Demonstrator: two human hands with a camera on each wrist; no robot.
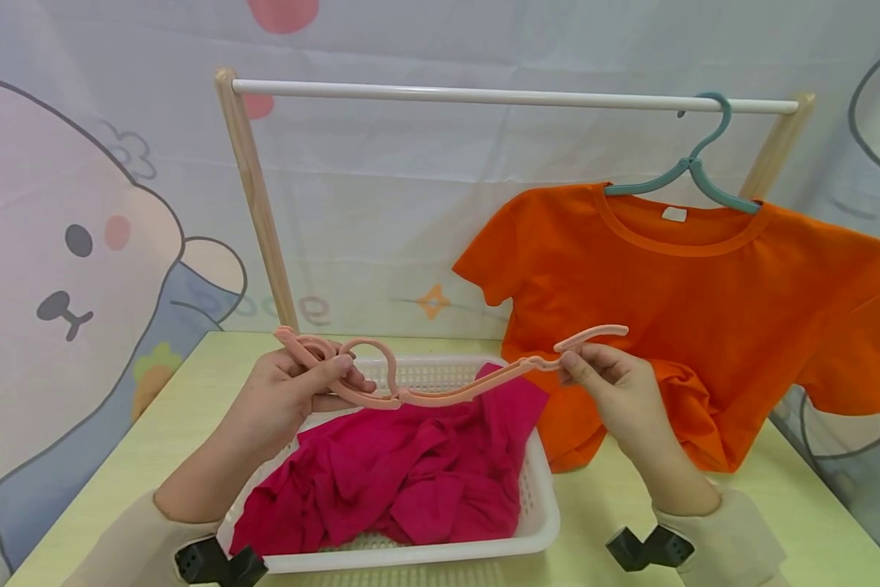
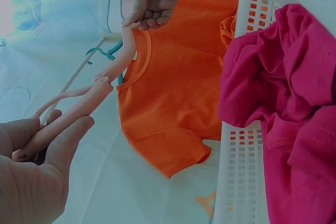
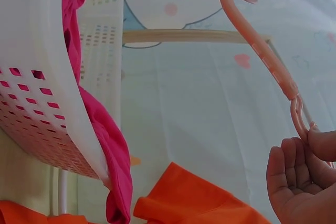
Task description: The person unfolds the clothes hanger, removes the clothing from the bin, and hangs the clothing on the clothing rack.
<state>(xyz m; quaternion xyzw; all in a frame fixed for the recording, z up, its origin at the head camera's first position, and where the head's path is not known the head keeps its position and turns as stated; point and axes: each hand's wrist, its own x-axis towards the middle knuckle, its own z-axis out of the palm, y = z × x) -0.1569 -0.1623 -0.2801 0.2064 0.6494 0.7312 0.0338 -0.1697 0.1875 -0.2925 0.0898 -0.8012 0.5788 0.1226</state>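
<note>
Landmark: the white basket (image 1: 410,558) on the table (image 1: 594,522). We noted the pink hanger (image 1: 469,394) held in the air above the back part of the basket, its hook over the basket's left half, its far tip past the basket's right side.

Left hand (image 1: 293,391): thumb and fingers pinched one hanger arm beside the hook. Right hand (image 1: 623,391), right of the basket: thumb and fingertips pinched the hanger near its last joint. The crimson cloth (image 1: 425,481) lay heaped in the basket, one part draped over its back right rim.

Risks, as we judged them: the hanger looked jointed, so uneven pulling or twisting could have folded it or strained the joint. The right hand's small hold could have slipped. Dipping low could have snagged the cloth.

Edges and room: over the basket, up to the white rod (image 1: 447,94) behind it, we judged there was space to lift. The wooden post (image 1: 259,204) stood behind the basket's left end. Tightest was the right of the basket, where the orange shirt (image 1: 660,302) hung on a green hanger (image 1: 726,198); a rightward swing could have brushed it.
</note>
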